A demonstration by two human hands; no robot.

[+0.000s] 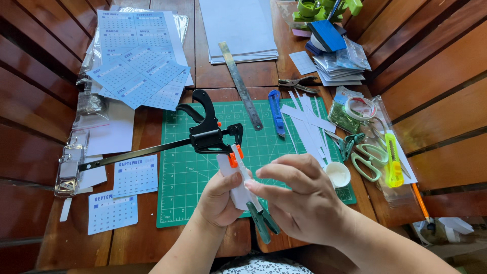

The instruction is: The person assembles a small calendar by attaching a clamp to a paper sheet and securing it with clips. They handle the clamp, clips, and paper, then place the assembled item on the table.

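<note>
Both hands meet at near centre, over the near edge of the green mat (203, 152). Left hand (219, 200) curls around a small white paper stack (234, 189), thumb on its face. Right hand (299, 195) closes on the same stack from the right, fingers pinching its upper edge. A black bar clamp (208, 133) with orange pads bites the top of the stack; its long bar runs out left over the table (66, 243). A green clip (263, 219) hangs at the stack's near end, partly hidden between the hands.

Handling, judged: the stack looks light and thin, bendy if held by one corner, so best gripped flat across the faces near the clamp. The clamp looks stiff and heavier, its long bar likely to lever and twist the paper; support the handle.

Containers: a small white cup (338, 173) right of the hands, contents unclear. A clear bag (355, 109) far right holds a tape roll and green bits.

Also: white strips (309, 124), blue knife (275, 112), steel ruler (241, 86), green scissors (368, 157), yellow knife (392, 160), calendar cards (134, 175) at left.
</note>
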